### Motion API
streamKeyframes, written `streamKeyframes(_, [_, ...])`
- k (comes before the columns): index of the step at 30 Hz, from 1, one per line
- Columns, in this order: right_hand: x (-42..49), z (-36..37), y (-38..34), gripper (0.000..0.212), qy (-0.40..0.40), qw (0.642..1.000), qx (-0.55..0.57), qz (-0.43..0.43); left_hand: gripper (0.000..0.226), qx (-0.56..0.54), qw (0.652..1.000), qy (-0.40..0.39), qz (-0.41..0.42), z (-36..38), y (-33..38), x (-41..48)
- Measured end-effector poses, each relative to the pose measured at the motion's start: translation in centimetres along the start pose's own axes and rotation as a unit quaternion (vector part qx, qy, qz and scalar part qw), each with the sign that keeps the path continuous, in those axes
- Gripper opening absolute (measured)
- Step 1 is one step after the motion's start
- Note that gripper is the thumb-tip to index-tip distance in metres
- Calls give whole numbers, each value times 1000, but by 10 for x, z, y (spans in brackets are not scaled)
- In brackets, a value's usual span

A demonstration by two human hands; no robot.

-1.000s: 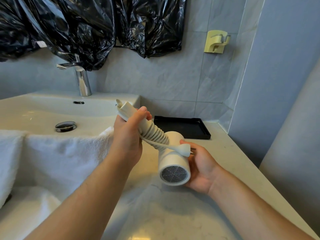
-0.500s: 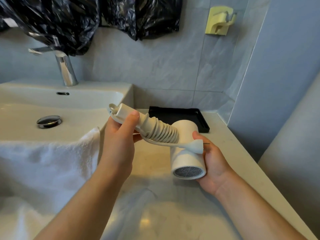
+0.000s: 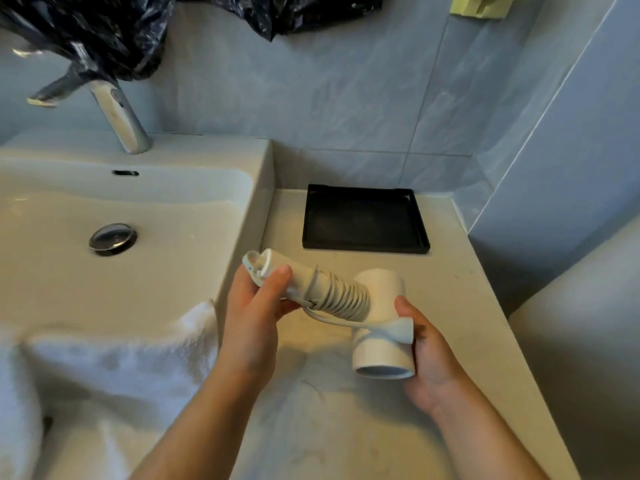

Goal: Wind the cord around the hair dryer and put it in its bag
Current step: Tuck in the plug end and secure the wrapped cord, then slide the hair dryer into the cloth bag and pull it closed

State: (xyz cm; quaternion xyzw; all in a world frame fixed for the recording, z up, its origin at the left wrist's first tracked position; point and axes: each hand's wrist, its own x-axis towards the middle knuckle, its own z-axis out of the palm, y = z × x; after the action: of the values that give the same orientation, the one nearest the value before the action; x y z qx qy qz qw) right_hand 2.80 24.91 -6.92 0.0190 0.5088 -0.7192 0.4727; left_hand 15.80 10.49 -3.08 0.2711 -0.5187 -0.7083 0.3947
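A white hair dryer (image 3: 379, 341) hangs above the counter, barrel pointing down toward me. Its white cord (image 3: 341, 297) is coiled tightly around the handle, and one short loose length runs to the white plug (image 3: 400, 329). My left hand (image 3: 254, 313) grips the free end of the handle, thumb on top. My right hand (image 3: 427, 355) cups the barrel from the right, and its thumb presses the plug against the barrel. No bag for the dryer shows in the head view.
A black square tray (image 3: 363, 220) lies on the counter (image 3: 467, 306) against the wall. The white sink (image 3: 156, 237) with drain and chrome tap (image 3: 119, 119) is left. A white towel (image 3: 114, 362) drapes the sink's front edge. Black plastic sheeting (image 3: 86, 32) hangs above.
The dryer's barrel has tipped further down, so its grille has turned out of sight. Both hands keep their grips. The camera has tilted downward.
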Motion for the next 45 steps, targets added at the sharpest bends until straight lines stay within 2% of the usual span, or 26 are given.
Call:
streamKeyframes(3, [-31,8,-20,53,49,999,-16,10,35,18,998,14,-66,2,34,-6])
streamKeyframes(6, [-65,20,-45,61,80,996,-40,13,27,41,993,19,-110,2,78,-18])
streamKeyframes(12, [-116,71,-80,68,27,995,-94,3,11,61,992,41,-99,-13,170,-45])
streamKeyframes(15, [-128,109,-83,73,-13,991,-130,-3,16,72,992,76,-74,-36,208,-61])
streamKeyframes(17, [-132,138,-79,69,-49,987,-150,-7,20,73,989,112,-63,-57,229,-72])
streamKeyframes(27, [-144,297,-9,34,-204,941,-269,15,13,31,949,315,-9,-197,299,-129])
streamKeyframes(31, [-147,363,31,48,-239,918,-313,39,17,16,933,359,-3,-265,318,-138])
streamKeyframes(35, [-146,432,80,42,-265,906,-324,62,16,6,927,375,-19,-346,331,-137])
streamKeyframes(45, [-150,555,188,51,-215,929,-276,118,15,2,938,334,-88,-507,371,-118])
